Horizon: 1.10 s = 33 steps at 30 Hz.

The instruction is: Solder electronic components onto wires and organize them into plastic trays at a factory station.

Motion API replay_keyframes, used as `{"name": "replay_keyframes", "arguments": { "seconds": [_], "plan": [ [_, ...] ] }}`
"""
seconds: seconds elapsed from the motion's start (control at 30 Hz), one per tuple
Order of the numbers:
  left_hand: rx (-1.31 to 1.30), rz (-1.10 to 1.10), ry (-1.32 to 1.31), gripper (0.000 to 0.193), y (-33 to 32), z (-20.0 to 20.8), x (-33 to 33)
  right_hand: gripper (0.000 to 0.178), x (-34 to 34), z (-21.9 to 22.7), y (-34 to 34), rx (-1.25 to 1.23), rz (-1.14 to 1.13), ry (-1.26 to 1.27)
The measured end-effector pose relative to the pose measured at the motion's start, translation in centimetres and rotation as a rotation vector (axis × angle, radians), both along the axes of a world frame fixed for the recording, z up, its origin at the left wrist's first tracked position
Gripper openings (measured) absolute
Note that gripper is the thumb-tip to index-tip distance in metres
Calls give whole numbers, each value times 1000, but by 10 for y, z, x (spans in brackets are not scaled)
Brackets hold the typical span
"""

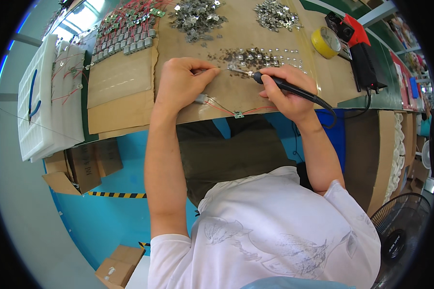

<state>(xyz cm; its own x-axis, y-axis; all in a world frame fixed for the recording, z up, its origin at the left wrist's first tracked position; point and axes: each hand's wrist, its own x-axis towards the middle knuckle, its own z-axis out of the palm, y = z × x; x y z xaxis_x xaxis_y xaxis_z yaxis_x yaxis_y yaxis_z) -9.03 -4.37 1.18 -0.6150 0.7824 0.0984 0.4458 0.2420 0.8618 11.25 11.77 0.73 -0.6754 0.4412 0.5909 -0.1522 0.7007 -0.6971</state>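
Soldering is being done on the cardboard-covered counter point(130, 103), where a black pen-shaped soldering iron point(287, 87) is being gripped by the right hand point(289, 91) and a tiny, light, easily bent metal part point(208, 72) is being pinched by the left hand point(181, 82), best taken by its edges.

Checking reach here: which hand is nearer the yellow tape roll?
Right. The right hand, holding the soldering iron, lies just below-left of the yellow tape roll. The left hand is farther left across the cardboard.
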Motion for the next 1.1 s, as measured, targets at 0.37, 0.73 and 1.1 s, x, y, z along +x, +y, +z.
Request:
{"name": "replay_keyframes", "arguments": {
  "seconds": [0.37,0.73,1.1],
  "plan": [
    [70,36,-62,18,-4,-5,-3,18,8,-1,-1,-14,-6,102],
    [298,67,-384,15,-12,-9,-12,42,24,-1,-24,224,237,-79],
    [199,55,-130,14,5,-4,-10,44,13,-1,-17,-175,137,-64]
  ]
}}
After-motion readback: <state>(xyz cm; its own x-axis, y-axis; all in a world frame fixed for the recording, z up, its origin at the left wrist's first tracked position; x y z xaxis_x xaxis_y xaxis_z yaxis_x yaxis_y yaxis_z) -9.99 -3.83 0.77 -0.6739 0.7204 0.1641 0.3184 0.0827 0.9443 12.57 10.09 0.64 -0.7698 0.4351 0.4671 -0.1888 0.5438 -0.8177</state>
